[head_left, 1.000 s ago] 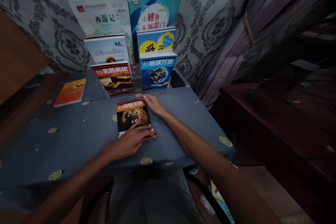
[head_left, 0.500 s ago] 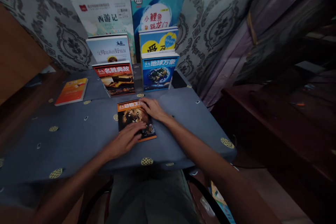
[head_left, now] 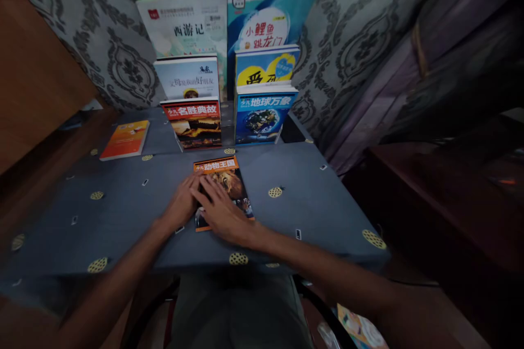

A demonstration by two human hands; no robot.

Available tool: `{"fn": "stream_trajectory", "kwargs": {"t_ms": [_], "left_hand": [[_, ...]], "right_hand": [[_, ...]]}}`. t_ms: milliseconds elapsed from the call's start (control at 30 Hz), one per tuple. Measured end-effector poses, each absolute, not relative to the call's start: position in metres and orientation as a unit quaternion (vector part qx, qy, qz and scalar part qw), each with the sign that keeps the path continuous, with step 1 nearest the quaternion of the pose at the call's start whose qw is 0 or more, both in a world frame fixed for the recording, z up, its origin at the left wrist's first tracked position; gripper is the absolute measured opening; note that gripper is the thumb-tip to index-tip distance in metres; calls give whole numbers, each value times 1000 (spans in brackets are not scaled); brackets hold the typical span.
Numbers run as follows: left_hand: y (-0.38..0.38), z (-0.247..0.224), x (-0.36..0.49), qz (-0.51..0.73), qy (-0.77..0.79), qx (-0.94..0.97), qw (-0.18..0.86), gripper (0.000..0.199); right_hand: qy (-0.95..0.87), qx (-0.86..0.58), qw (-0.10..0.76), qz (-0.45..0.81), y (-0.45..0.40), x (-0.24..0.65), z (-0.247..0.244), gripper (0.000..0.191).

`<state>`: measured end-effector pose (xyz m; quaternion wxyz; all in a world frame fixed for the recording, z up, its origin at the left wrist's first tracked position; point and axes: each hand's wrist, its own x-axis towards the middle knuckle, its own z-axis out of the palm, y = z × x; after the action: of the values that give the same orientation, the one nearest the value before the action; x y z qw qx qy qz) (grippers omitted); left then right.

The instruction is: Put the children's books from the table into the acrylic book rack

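A book with a lion cover and orange edges [head_left: 231, 182] lies flat on the blue patterned tablecloth [head_left: 319, 202]. My left hand [head_left: 183, 200] is at the book's left edge, its fingertips near the upper left of the cover. Across the cover lies my right hand [head_left: 223, 212], palm down with fingers spread, its fingertips touching or close to my left fingers. The fingers of my left hand are partly blurred and overlapped, so their hold on the book's edge is unclear.
Behind the book, a red book [head_left: 196, 125] and a blue earth book [head_left: 262, 117] stand upright before taller books [head_left: 188, 22]. An orange book [head_left: 126, 139] lies at the left. A dark flat object [head_left: 292, 131] is right of the stand. Patterned curtains hang behind.
My right hand has moved from the book's top right corner down and left over the cover. My left hand has moved up to the left edge. The view has shifted slightly.
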<state>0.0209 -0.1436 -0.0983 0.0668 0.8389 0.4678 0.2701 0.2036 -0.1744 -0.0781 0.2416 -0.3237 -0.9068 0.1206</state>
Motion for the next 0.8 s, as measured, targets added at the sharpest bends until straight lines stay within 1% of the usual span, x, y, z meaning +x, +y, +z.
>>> {"fn": "stream_trajectory", "kwargs": {"t_ms": [233, 400, 467, 600, 700, 800], "left_hand": [[-144, -91, 26, 249, 495, 832, 19, 38], [-146, -88, 29, 224, 510, 830, 10, 39], [-148, -84, 29, 194, 515, 835, 3, 41], [-147, -72, 24, 92, 540, 837, -15, 51], [-143, -61, 19, 39, 538, 842, -20, 56], [-139, -52, 21, 29, 532, 846, -20, 50]], "right_hand": [[-847, -436, 270, 142, -149, 260, -94, 55], [-834, -476, 240, 142, -103, 277, -89, 44], [-833, -482, 238, 135, -88, 276, -85, 40], [-829, -485, 255, 115, -79, 269, -82, 32], [-821, -491, 269, 112, -81, 267, -84, 31], [-825, -478, 276, 126, -76, 267, -84, 38]]}}
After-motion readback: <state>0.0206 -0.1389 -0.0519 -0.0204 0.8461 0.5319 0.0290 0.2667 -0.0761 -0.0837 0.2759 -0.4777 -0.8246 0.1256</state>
